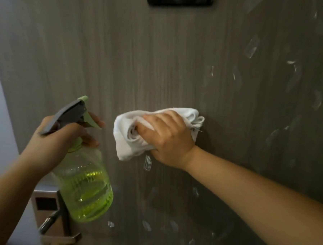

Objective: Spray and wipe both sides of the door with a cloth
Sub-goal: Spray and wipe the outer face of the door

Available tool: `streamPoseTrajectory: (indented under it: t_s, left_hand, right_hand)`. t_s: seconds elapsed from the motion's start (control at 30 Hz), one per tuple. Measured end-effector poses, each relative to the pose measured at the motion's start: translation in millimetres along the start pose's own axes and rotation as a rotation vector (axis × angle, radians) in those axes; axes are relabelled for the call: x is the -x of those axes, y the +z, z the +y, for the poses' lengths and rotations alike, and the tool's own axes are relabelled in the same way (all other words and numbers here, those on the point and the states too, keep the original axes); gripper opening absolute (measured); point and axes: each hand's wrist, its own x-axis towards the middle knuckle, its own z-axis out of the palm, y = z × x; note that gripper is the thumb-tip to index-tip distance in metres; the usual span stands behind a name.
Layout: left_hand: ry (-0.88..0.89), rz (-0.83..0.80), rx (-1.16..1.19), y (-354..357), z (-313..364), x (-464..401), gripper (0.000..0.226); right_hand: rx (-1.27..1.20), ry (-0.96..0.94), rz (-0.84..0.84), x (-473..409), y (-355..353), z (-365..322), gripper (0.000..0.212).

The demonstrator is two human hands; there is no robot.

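Right hand (167,139) presses a bunched white cloth (137,132) on the grey wood-grain door (160,56); left hand (62,136) grips a green spray bottle (84,185). I fear missing wet streaks near the right edge.

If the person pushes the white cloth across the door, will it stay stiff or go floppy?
Probably floppy: the white cloth is bunched in soft folds under the right hand, with a loose corner hanging below. It likely slides easily, since the door looks smooth and shows wet streaks.

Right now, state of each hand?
Left hand: closed round the spray bottle, finger on the trigger.
Right hand: gripping the white cloth against the door.
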Motion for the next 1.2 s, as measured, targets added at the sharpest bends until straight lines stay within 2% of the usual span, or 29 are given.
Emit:
streamPoseTrajectory:
  t_s: [0.13, 0.27, 0.4, 0.53, 0.63, 0.73, 0.8, 0.9, 1.0, 1.2]
  left_hand:
    - [0.145, 0.024, -0.016, 26.0, 21.6, 36.6, 0.026]
    - [0.125, 0.079, -0.063, 45.7, 25.4, 36.3, 0.044]
    - [0.067, -0.038, -0.131, 59.5, 32.3, 24.3, 0.061]
    - [0.109, -0.095, -0.152, 89.6, 51.6, 27.4, 0.043]
    - [0.160, -0.132, -0.150, 112.4, 65.3, 26.8, 0.045]
    - [0.188, -0.211, -0.203, 129.9, 78.5, 23.6, 0.026]
    - [0.208, -0.249, -0.270, 138.2, 84.7, 21.7, 0.032]
    - [0.226, -0.257, -0.283, 148.9, 87.3, 18.4, 0.038]
    - [0.224, -0.276, -0.245, 158.8, 93.0, 18.7, 0.027]
    - [0.288, -0.298, -0.189, 158.2, 101.9, 16.4, 0.035]
  right_hand:
    - [-0.070, 0.028, -0.062, 2.9, -11.5, 2.8, 0.045]
    - [-0.189, 0.246, 0.055, -6.7, -39.8, 14.7, 0.048]
    - [-0.182, 0.423, 0.148, -6.3, -72.1, 51.9, 0.038]
    - [-0.161, 0.637, 0.233, 6.2, -103.0, 88.7, 0.028]
    - [-0.226, 0.815, 0.304, 19.2, -123.1, 111.8, 0.023]
    - [-0.283, 0.955, 0.365, 30.4, -141.2, 133.2, 0.015]
    - [-0.269, 1.016, 0.333, 39.1, -149.5, 144.8, 0.010]
    - [-0.242, 1.023, 0.313, 48.6, -157.3, 157.1, 0.008]
    - [-0.235, 0.989, 0.332, 44.9, -161.1, 161.7, 0.008]
    - [-0.190, 0.711, 0.341, 0.1, -157.6, 162.6, 0.026]
